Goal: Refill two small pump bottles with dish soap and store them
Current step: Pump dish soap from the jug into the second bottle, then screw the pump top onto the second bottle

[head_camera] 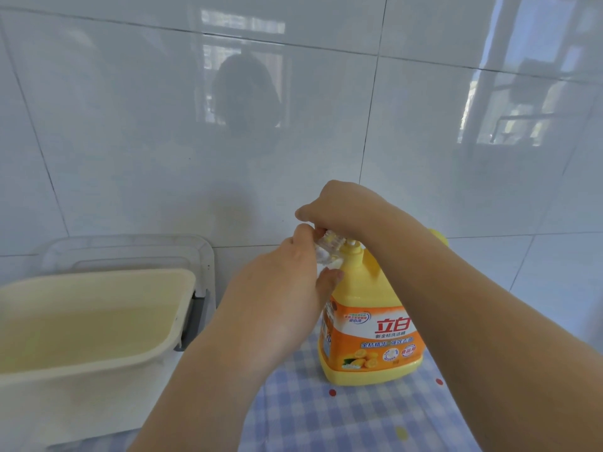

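Head view | progress: likely early; small pump bottle point(327, 252) held at its cap, fill level unreadable, second bottle unseen, nothing stored | left hand point(287, 288) curled round the bottle body from 7 o'clock | right hand point(342, 207) pinching its top from 1 o'clock | dish soap jug point(365, 308) upright just beside, at 4 o'clock

Left hand point(287, 288), right hand point(346, 207) bare. Forearms bare to frame edge, one left, one right of yellow soap jug point(368, 321). Short nail on left thumb.
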A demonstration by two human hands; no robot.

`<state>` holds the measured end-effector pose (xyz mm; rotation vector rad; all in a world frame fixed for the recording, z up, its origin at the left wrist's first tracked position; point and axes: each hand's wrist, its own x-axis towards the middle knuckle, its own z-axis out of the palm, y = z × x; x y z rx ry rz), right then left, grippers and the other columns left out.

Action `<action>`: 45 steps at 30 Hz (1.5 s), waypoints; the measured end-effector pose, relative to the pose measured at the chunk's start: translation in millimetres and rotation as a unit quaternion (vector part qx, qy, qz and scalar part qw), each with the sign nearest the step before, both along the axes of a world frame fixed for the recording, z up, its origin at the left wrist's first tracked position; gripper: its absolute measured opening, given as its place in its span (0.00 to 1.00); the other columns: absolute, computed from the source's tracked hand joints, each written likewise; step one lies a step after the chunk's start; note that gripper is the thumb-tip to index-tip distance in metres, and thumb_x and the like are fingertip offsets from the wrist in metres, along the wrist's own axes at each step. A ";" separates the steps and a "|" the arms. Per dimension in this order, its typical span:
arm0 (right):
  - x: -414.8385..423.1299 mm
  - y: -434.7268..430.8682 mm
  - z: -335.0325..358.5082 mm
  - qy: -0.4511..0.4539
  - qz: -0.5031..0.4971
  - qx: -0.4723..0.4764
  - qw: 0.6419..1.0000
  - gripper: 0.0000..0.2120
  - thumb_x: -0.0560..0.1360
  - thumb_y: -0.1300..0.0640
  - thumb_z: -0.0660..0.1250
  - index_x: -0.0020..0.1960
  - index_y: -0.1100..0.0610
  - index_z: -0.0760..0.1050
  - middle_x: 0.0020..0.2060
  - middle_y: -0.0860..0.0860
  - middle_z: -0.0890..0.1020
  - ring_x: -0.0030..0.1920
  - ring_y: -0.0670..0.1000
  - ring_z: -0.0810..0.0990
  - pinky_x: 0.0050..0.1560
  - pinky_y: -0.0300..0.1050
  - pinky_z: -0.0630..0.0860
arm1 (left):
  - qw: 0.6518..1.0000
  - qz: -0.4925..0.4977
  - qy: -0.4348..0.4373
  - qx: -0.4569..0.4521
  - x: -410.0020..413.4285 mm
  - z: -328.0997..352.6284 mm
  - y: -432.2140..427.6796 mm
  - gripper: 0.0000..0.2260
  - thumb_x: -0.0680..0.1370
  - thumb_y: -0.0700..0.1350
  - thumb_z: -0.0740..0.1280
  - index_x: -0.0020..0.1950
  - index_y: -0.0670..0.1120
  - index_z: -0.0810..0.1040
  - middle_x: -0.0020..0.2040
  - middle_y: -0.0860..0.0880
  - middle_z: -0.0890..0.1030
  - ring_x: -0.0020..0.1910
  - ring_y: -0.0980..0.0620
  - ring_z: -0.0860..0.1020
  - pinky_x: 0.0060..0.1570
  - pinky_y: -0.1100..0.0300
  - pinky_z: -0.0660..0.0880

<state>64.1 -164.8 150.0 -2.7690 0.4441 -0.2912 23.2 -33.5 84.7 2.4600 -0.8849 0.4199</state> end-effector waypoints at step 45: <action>-7.5 -9.6 5.4 -0.313 -0.059 0.162 0.934 0.17 0.70 0.52 0.60 0.42 0.65 0.80 0.28 0.53 0.74 0.29 0.51 0.71 0.33 0.44 0.69 | 0.992 0.001 0.052 -0.113 -3.3 -1.0 10.0 0.17 0.76 0.59 0.64 0.63 0.57 0.68 0.59 0.59 0.75 0.48 0.57 0.73 0.43 0.60 0.68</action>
